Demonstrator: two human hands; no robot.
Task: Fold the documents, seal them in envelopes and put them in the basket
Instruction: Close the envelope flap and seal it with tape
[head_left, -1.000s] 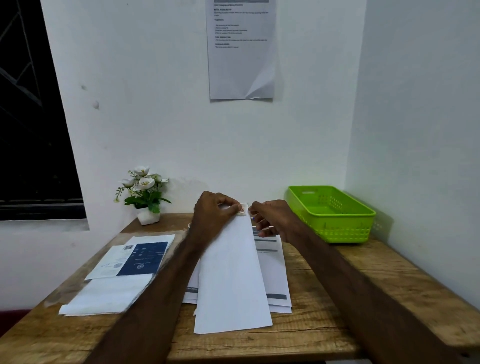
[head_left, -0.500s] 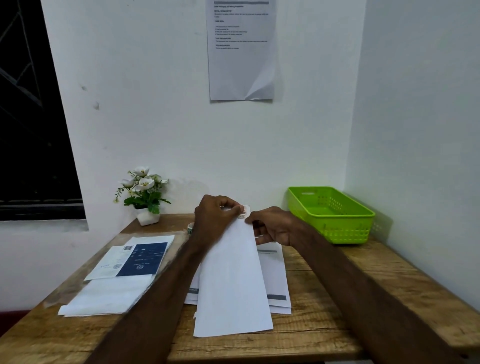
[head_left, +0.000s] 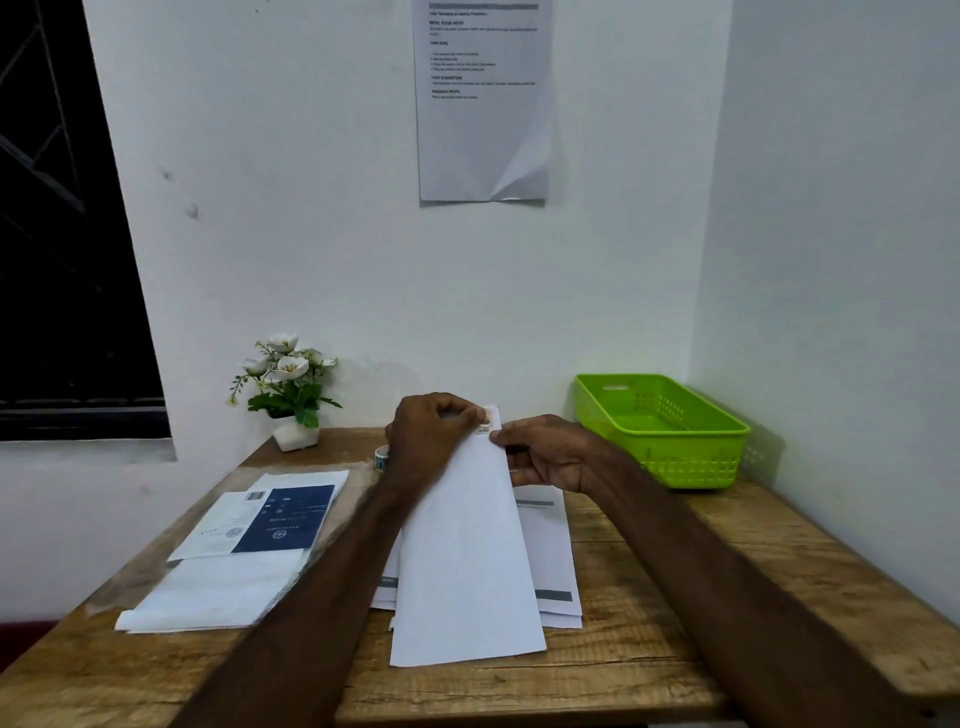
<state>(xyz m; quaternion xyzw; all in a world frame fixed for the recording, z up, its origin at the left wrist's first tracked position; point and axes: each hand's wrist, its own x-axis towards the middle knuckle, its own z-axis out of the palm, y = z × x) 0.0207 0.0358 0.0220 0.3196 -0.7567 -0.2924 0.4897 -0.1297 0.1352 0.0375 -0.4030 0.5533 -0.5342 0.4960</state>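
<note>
Centrally on the table (head_left: 649, 670), both hands meet at the far end of a long white envelope (head_left: 465, 566) that lies lengthwise over a few printed sheets (head_left: 550, 551). Fingers of the left hand (head_left: 426, 441) pinch that end, its thumb at a small round sticker (head_left: 484, 422) on the paper's edge, while the right hand (head_left: 550, 457) grips the same end from the other side. A green basket (head_left: 665, 431) sits at the table's far right corner, apart from the hands. More papers (head_left: 244, 551) lie to the left, near a small flower pot (head_left: 291, 395).
</note>
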